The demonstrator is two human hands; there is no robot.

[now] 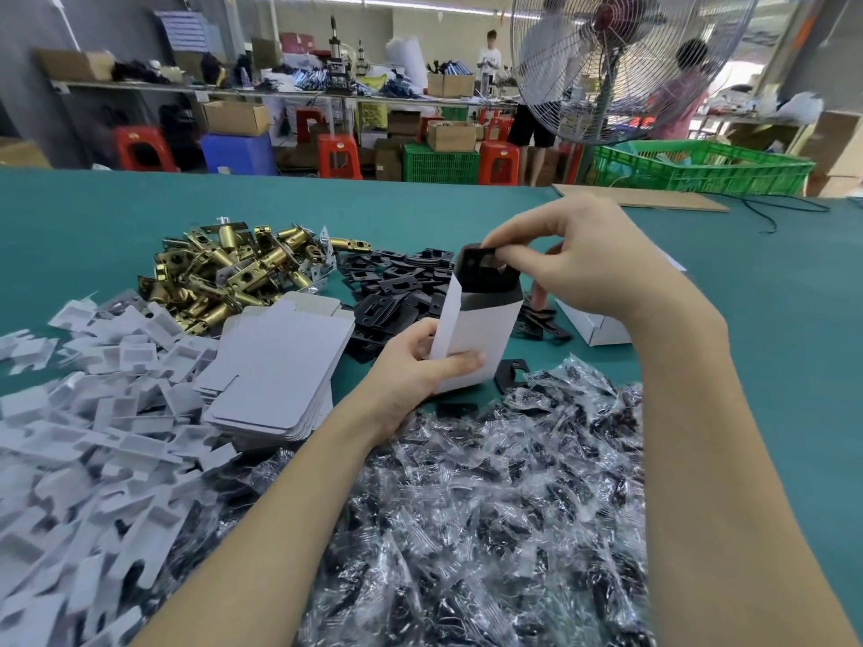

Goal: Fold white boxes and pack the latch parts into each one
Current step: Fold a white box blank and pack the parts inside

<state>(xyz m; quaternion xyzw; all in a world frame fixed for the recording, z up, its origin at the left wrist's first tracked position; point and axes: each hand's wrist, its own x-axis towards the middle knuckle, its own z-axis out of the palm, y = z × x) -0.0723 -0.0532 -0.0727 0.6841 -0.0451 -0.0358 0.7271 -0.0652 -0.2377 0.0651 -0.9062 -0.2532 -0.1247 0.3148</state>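
1. Nearest, below both wrists: heap of clear plastic packets (490, 506) with dark contents, probably screw sets, kept within easy reach for packing.
2. Left of left wrist: loose white card inserts (93, 413), and a stack of flat white box blanks (275, 366), unfolded.
3. Left hand (415, 371) grasping the lower part of an erected white box (471, 338), thumb across its front face, other fingers curled behind; box held upright and tilted, open mouth up, likely to steady it for loading.
4. Right hand (574, 268) pinching black latch plates (481, 268) between thumb and fingertips at the box mouth; plates partly inside, upper ends still out. Judged step: feeding plates down into the box.
5. Just beyond the fingers: pile of black plates (397, 282); one stray black plate (511, 373) beside the box base.
6. Under right forearm: another folded white box (593, 326) lying on the table.
7. Farther left: brass latch bolts (224, 268) heaped on the green table (93, 217).
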